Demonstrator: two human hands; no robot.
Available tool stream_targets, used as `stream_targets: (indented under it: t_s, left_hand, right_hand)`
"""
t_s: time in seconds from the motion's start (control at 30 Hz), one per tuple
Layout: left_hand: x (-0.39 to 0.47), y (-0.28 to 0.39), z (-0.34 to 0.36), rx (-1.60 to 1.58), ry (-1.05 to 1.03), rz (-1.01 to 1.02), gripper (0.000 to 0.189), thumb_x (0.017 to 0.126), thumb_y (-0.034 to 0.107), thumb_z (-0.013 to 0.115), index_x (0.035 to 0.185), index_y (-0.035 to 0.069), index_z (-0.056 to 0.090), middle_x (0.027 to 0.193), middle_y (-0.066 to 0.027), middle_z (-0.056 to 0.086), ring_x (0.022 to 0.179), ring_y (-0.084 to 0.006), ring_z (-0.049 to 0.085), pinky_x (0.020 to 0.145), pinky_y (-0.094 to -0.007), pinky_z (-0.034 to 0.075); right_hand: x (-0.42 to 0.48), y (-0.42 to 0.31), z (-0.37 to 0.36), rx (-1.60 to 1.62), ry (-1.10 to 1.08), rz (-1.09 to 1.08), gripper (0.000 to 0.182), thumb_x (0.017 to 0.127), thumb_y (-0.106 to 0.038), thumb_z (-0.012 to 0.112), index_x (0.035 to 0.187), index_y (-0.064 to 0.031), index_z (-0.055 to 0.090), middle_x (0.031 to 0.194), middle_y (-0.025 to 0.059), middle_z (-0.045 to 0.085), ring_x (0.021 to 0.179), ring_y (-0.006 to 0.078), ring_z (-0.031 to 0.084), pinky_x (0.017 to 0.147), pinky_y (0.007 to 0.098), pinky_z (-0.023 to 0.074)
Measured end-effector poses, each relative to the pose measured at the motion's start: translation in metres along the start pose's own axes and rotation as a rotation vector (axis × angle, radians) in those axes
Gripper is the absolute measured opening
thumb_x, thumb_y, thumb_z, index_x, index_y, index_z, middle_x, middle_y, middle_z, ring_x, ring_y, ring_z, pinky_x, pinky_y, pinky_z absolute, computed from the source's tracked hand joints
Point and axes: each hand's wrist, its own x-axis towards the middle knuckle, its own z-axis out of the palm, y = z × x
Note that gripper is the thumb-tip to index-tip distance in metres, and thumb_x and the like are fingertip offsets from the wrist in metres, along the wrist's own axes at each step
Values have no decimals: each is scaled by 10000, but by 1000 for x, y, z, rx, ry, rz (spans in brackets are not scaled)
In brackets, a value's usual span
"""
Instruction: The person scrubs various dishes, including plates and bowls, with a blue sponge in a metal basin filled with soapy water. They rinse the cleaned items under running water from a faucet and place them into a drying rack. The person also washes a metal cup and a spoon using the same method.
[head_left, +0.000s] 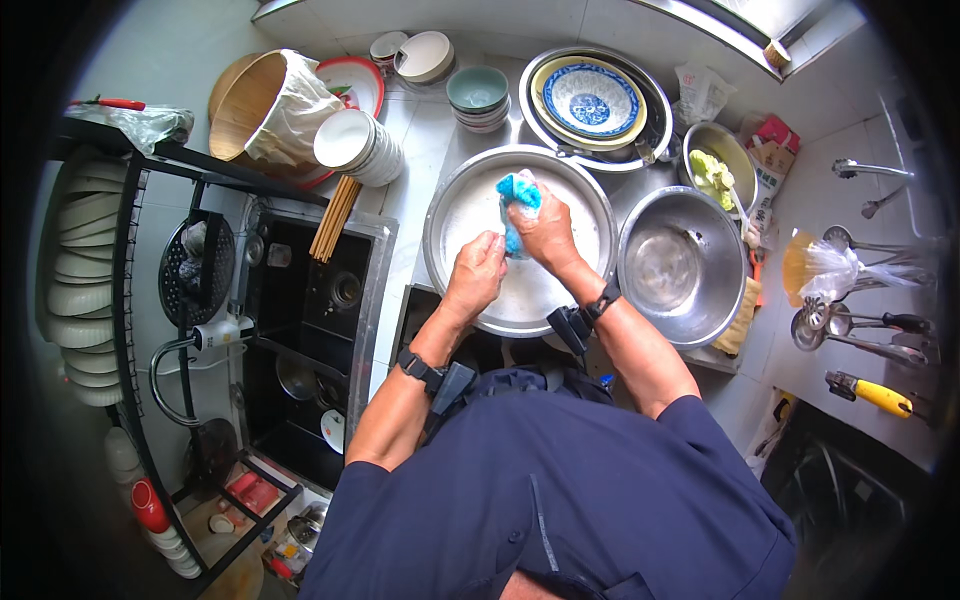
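Note:
A wide metal basin (444, 217) stands before me, its inside whitish, and both my hands are over it. My right hand (551, 229) is wrapped around a bright blue and white cloth (519, 191), bunched between thumb and fingers. Close against the cloth's lower left side, my left hand (478, 274) has its fingers curled together. Whether something thin is pinched in it is hidden by the fingers. Beside the basin on the right sits a deep steel bowl (664, 262) with wet traces at its bottom.
Behind the basin, a blue-patterned bowl (591, 101) rests in nested basins. Stacked white bowls (349, 142), green bowls (478, 90) and wooden chopsticks (335, 221) stand left. A black double sink (300, 300) and a dish rack (124, 262) lie further left. Ladles (832, 322) hang right.

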Motion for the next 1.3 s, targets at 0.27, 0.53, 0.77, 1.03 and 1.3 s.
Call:
stream_targets:
  t_s: [0.27,0.53,0.77,1.03,1.3]
  left_hand:
    - [-12,19,2,-179,-119,-97,227,1103,244,481,974,70,548,619,76,392,441,-17,290,385,-207,230]
    - [-19,20,-1,-271,-148,-97,233,1105,259,482,990,67,546,629,59,396,442,-21,268,380,-206,223]
    - [-15,24,-5,-242,-109,-70,170,1094,210,484,1103,50,542,733,26,470,518,-42,375,444,-199,327]
    - [-1,-10,-7,-240,54,-164,497,1000,26,475,1477,-11,344,877,-43,558,596,-85,480,487,-220,394]
    - [14,-34,-10,240,102,-81,133,1008,63,472,1032,32,599,752,0,538,619,-79,486,523,-263,400]
  right_hand:
    - [19,22,-11,432,-126,201,191,926,-173,689,1016,-12,737,860,119,745,772,199,698,717,349,536]
    - [33,60,-22,182,-110,184,202,933,-179,672,1047,-17,711,880,86,716,780,180,676,730,348,538]
    - [11,52,-21,-474,-275,128,751,823,-230,770,1478,-111,422,1341,270,550,1140,477,618,964,517,524]
    - [11,46,-29,-299,-597,204,568,760,-189,728,1295,-26,631,1166,252,689,1079,388,682,953,448,526]
    - [-17,-12,-30,-13,-235,-49,627,775,-230,685,1331,30,556,1244,278,641,1175,414,637,1027,429,491]
